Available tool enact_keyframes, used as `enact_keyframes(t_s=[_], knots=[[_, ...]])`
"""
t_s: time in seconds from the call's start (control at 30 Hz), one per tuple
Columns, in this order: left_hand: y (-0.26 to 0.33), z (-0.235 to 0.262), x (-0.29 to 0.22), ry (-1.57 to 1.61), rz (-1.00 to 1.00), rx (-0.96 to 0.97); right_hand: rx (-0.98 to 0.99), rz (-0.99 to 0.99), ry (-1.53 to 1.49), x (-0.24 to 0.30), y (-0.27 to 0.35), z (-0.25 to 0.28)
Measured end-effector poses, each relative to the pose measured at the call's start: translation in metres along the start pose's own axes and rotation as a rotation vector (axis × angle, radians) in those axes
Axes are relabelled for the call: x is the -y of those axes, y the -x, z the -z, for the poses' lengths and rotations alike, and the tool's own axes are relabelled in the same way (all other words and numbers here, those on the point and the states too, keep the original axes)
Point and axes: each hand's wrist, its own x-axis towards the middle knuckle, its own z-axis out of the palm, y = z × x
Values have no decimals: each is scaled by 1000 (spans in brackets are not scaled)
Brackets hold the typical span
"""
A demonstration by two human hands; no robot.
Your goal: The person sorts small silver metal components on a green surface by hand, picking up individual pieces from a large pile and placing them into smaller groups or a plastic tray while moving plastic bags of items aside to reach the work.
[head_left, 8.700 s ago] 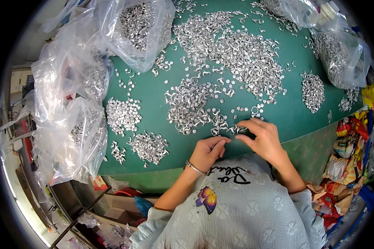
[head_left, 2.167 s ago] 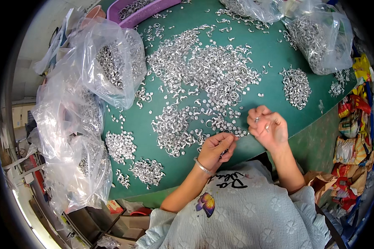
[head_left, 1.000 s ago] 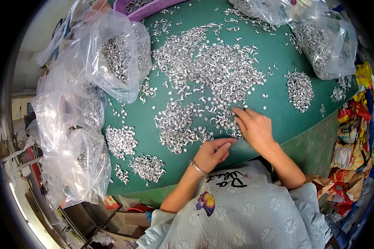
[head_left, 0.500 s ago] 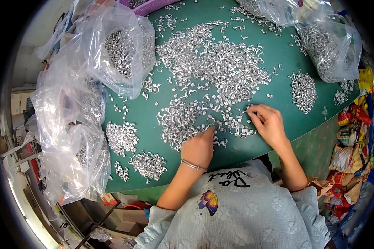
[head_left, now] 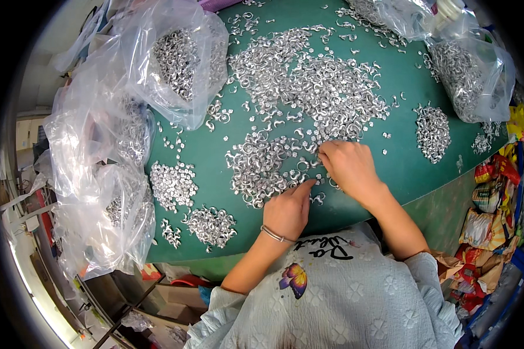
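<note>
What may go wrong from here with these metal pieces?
The right hand is close to the large pile, so it might scatter pieces. At lower left, the pile of curved pieces lies near the edge of the green table; a bump might knock some off. It also sits close to the pile of small, compact pieces, so the two might mix.

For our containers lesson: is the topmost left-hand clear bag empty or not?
Not empty: silvery pieces show inside the clear bag; how full, cannot tell.

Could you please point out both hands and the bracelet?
Left hand [head_left: 286, 212], head view: back of the hand.
Right hand [head_left: 350, 168], head view: back of the hand.
Bracelet [head_left: 278, 236], head view: middle of the band.
</note>
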Motion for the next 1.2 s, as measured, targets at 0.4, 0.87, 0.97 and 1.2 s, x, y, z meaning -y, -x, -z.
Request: enact_keyframes(t_s=[0.4,0.87,0.97,1.2], knots=[[3,-7,6,104,4,-79,77,49,-41,1,-4,15],[-37,-3,-9,-165,46,38,-150,-641,-1208,-34,-5,40],[-54,-3,-15,-260,84,176,-214,-294,-101,-33,-24,17],[-15,0,21,-179,74,-130,13,22,-129,11,20,1]])
